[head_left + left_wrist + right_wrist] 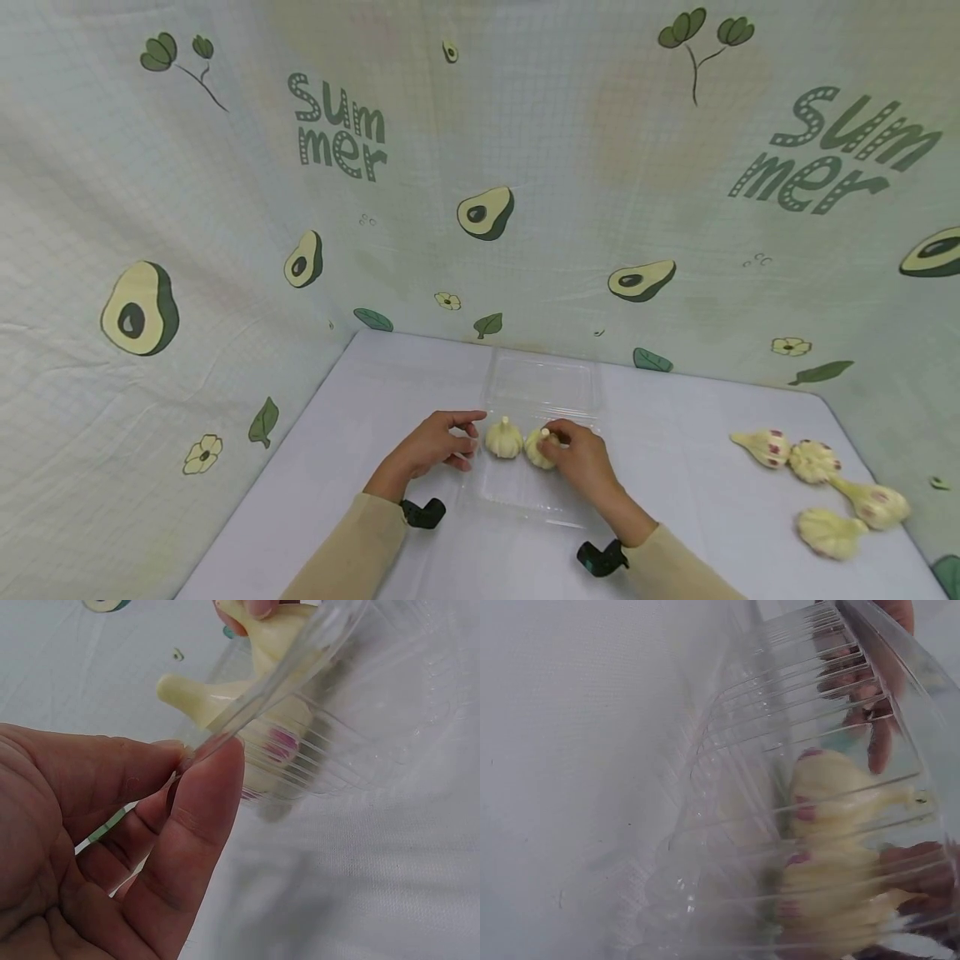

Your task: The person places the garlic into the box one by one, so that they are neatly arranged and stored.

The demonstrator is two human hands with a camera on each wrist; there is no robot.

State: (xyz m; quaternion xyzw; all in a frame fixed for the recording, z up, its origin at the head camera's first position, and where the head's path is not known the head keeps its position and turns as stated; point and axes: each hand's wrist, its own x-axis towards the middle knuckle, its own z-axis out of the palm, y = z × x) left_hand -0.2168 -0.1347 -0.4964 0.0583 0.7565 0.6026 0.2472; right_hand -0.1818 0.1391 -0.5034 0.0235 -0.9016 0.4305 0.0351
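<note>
A clear plastic box (517, 497) lies on the table with its lid (542, 383) folded back at the far side. Two pale garlic bulbs sit side by side in it, the left bulb (503, 440) and the right bulb (534, 451), stems upward. My right hand (587, 462) grips the right bulb at its stem and side. At the left wall, my left hand (127, 832) pinches the box's rim (274, 694) between thumb and index finger, as the left wrist view shows. Through the ribbed wall (735, 787) in the right wrist view, both bulbs appear with purple patches.
Several more garlic items lie at the table's right: a long-stemmed bulb (767, 448), a round one (814, 462), another long-stemmed one (879, 505) and a pale one (828, 533). A printed cloth (540, 150) hangs behind the white table (675, 467).
</note>
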